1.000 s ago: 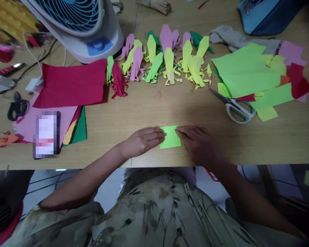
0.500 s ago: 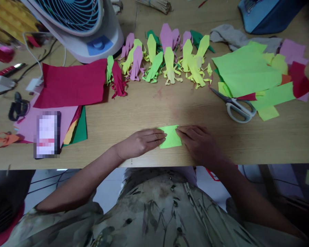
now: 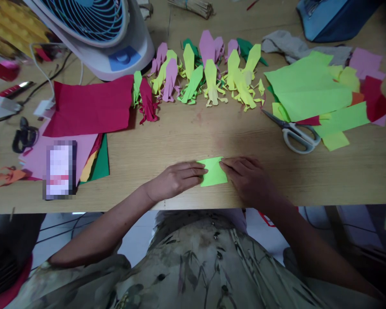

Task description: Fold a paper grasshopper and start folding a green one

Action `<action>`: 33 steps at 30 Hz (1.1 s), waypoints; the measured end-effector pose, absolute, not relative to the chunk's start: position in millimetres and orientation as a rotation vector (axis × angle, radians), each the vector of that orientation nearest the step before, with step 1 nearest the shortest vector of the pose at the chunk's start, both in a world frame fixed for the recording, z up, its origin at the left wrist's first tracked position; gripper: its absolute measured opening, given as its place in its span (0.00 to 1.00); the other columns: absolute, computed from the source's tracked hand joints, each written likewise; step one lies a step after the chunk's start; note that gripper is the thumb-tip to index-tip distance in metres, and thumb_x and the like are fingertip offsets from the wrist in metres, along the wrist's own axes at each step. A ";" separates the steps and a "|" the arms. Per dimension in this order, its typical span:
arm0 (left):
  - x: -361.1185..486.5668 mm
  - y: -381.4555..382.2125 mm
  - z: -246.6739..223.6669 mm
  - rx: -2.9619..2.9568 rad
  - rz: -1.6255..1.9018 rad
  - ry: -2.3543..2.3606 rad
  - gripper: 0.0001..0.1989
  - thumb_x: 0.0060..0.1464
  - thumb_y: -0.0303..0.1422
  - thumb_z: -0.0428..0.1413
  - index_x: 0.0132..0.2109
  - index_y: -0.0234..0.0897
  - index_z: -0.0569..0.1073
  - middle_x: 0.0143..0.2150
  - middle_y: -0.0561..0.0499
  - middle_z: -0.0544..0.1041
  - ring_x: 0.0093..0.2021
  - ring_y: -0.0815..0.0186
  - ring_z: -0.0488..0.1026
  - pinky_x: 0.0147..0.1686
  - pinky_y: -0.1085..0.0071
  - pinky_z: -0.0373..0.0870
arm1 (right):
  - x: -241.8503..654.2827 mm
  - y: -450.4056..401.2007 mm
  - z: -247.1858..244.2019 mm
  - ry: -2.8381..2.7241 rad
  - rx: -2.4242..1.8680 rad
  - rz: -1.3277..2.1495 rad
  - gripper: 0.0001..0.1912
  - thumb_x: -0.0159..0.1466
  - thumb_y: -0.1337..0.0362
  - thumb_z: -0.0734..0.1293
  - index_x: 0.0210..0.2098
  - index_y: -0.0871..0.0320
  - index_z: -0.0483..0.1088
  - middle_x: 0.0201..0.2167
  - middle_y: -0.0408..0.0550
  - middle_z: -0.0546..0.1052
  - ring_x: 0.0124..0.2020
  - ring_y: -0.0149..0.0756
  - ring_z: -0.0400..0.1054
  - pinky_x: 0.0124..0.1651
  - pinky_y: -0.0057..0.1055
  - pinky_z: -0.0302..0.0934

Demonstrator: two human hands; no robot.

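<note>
A small piece of bright green folded paper (image 3: 214,172) lies on the table in front of me. My left hand (image 3: 176,180) holds its left side, the fingers close together and lying over the edge. At the right edge, my right hand (image 3: 249,178) grips the paper near its upper corner with bent fingers; the thumb is hard to make out. Beyond my hands stands a row of several cut and folded paper squid shapes, among them a yellow one (image 3: 211,79) and a dark red one (image 3: 147,101).
Scissors (image 3: 298,136) lie right, beside green paper sheets (image 3: 312,86) and scraps. A dark red sheet (image 3: 90,107), stacked coloured papers and a phone (image 3: 60,169) lie left. A fan (image 3: 122,47) stands back left, a blue container (image 3: 331,19) back right. The table's front edge runs just below my hands.
The view has shifted very slightly. Both hands and the green paper stay almost where they were.
</note>
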State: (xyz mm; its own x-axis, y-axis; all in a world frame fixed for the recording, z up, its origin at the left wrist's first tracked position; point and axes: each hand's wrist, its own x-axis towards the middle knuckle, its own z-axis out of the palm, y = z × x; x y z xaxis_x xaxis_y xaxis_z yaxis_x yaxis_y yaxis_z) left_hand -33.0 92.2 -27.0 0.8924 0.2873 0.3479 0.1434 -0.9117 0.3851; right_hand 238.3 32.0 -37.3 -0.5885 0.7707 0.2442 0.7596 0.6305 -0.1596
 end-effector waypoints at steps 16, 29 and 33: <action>-39.3 86.1 -24.4 2.713 0.538 0.282 0.10 0.65 0.27 0.53 0.50 0.32 0.75 0.54 0.40 0.79 0.62 0.57 0.72 0.63 0.56 0.69 | 235.8 31.9 -34.5 -2.551 -1.218 0.027 0.19 0.68 0.73 0.58 0.56 0.67 0.69 0.53 0.59 0.75 0.53 0.46 0.66 0.60 0.42 0.56; -37.3 59.3 -26.2 2.750 0.428 0.529 0.19 0.67 0.36 0.52 0.61 0.32 0.68 0.60 0.38 0.74 0.65 0.57 0.68 0.67 0.53 0.63 | 227.8 29.6 -34.4 -2.529 -1.336 -0.001 0.18 0.69 0.71 0.59 0.57 0.64 0.69 0.50 0.58 0.76 0.50 0.46 0.67 0.60 0.44 0.56; -34.0 49.8 -29.4 2.821 0.422 0.598 0.21 0.67 0.36 0.52 0.61 0.30 0.67 0.61 0.37 0.74 0.66 0.54 0.66 0.66 0.51 0.63 | 216.5 24.6 -36.2 -2.455 -1.444 0.024 0.20 0.69 0.68 0.61 0.60 0.66 0.67 0.50 0.59 0.76 0.51 0.47 0.67 0.58 0.44 0.57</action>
